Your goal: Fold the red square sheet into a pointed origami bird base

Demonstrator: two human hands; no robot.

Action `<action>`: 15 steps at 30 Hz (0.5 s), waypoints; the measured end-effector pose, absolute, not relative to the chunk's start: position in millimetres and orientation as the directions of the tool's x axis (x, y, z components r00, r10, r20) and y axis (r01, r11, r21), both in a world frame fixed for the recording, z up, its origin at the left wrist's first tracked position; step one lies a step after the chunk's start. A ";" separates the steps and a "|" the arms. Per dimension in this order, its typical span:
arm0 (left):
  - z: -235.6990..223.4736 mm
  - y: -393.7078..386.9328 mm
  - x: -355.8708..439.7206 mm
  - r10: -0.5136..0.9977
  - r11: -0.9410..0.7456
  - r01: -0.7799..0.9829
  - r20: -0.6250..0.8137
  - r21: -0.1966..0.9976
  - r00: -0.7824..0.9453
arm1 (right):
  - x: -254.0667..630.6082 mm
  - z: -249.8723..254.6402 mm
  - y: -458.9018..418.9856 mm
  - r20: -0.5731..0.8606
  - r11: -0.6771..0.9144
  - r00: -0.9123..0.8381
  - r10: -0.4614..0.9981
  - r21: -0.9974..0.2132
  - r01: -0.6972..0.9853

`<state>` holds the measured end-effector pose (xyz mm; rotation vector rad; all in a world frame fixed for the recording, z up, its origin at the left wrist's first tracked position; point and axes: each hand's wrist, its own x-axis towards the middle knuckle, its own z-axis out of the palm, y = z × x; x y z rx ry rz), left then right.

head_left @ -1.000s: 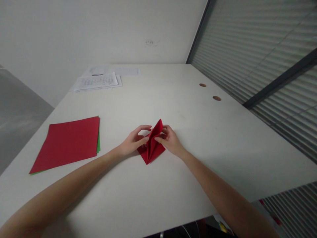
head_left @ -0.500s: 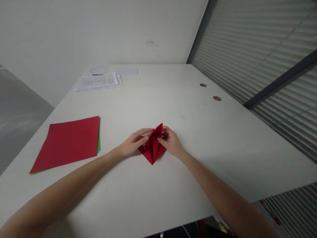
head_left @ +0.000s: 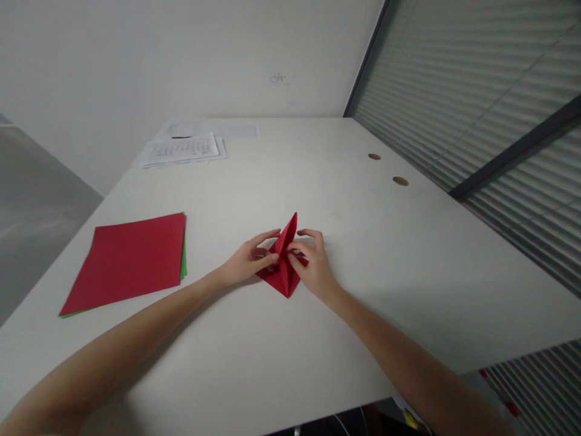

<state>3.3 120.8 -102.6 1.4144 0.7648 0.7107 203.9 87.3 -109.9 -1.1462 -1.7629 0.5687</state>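
A folded sheet of red paper (head_left: pixel 284 275) lies on the white table in front of me, one pointed flap standing up and a corner aimed toward me. My left hand (head_left: pixel 249 259) grips its left side, thumb on the near face of the raised flap and fingers behind. On the other side, my right hand (head_left: pixel 315 266) pinches the paper between thumb and a finger close to the centre crease, with the index finger lifted and bent. Some of the left fingertips are partly hidden by the paper.
To the left lies a stack of red sheets (head_left: pixel 129 260) with green paper (head_left: pixel 184 260) peeking out underneath. Written papers (head_left: pixel 181 150) rest at the far left of the table (head_left: pixel 290 175). Two round holes pierce its right side, beside window blinds (head_left: pixel 463 79).
The raised flap has come up taller and narrower. My right thumb and finger have shifted inward onto its crease, while the left hand has hardly moved.
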 end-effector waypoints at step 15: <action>-99.9 121.9 4.8 0.834 -0.032 0.038 0.006 0.999 0.552 | 200.7 -98.7 76.5 0.432 0.508 -0.269 0.861 -0.702 0.499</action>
